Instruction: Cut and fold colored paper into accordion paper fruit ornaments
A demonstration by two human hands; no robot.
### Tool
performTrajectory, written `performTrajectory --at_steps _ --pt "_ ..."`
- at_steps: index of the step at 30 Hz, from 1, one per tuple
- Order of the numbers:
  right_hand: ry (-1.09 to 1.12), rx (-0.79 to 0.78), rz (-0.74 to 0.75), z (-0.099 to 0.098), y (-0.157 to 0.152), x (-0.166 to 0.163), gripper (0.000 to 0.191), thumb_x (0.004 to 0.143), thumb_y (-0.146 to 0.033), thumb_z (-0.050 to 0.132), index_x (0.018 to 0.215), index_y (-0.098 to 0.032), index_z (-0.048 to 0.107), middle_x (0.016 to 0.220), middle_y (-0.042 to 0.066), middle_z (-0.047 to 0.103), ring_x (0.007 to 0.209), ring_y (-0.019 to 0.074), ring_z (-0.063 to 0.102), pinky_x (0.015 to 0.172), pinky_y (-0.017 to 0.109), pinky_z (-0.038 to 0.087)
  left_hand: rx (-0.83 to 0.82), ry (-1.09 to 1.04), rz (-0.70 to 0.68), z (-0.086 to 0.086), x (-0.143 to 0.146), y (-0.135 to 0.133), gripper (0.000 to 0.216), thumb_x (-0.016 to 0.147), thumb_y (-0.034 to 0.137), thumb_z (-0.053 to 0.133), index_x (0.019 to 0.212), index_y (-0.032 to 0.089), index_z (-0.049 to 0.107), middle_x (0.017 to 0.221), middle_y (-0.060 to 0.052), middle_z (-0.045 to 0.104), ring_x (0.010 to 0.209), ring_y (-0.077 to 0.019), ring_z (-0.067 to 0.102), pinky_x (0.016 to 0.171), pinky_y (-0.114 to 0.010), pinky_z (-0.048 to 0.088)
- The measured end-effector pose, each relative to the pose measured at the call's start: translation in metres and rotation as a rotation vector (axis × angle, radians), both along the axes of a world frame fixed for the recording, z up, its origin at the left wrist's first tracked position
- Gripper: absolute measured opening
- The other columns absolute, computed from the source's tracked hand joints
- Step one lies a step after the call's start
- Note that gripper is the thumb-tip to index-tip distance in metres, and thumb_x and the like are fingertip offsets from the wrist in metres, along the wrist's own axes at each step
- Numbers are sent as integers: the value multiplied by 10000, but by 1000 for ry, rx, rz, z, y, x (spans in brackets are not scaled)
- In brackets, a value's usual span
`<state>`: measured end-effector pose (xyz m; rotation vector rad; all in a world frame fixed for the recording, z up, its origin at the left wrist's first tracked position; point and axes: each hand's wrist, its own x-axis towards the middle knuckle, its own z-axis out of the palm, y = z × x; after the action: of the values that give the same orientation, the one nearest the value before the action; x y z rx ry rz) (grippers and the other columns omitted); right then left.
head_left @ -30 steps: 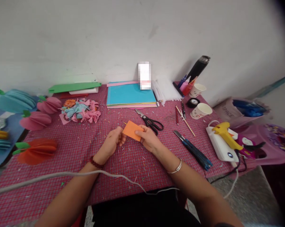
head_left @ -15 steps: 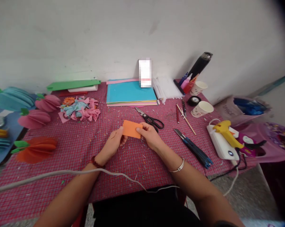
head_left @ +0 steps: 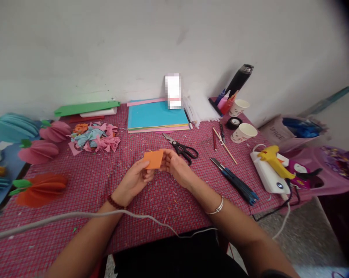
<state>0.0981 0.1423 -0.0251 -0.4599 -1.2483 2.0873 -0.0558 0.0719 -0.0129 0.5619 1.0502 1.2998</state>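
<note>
A small piece of orange paper (head_left: 153,160) is held up over the middle of the checked tablecloth. My left hand (head_left: 136,177) pinches its left edge, thumb in front and fingers behind. At the paper's right edge is my right hand (head_left: 176,166), its bent fingers closed about that side and partly hidden behind it. Just beyond my right hand lie black-handled scissors (head_left: 181,148), blades pointing away to the left. Farther right, a blue utility knife (head_left: 235,181) rests with its blade out.
Paper pumpkins (head_left: 41,190) stand left, near a pile of scraps (head_left: 96,137). Blue sheets (head_left: 151,115) lie at the back beside white sticks (head_left: 201,108). Paper cups (head_left: 244,133), black tape (head_left: 234,122) and a yellow glue gun (head_left: 275,160) are right. A cable (head_left: 75,214) crosses my left forearm.
The orange paper now looks narrower and is turned at another angle. My right thumb has come off its front face, and my right fingers have shifted to its right edge.
</note>
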Motion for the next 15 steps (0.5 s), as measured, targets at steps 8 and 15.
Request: performTrajectory --at_steps 8,15 --pt "44 153 35 7 -7 -2 742 724 -683 598 1305 -248 443 1232 100 553 1132 220 530 993 386 398 -22 -83 -107 -4 5 -6 255 766 346 693 846 162 534 577 30 513 458 -57 416 409 -162 290" --pt "-25 164 116 16 -5 4 737 714 -620 655 1305 -230 451 1163 80 582 1000 188 578 865 330 466 -38 99 -158 -6 8 -8 299 773 425 666 859 174 527 571 39 529 408 -60 413 377 -171 278"
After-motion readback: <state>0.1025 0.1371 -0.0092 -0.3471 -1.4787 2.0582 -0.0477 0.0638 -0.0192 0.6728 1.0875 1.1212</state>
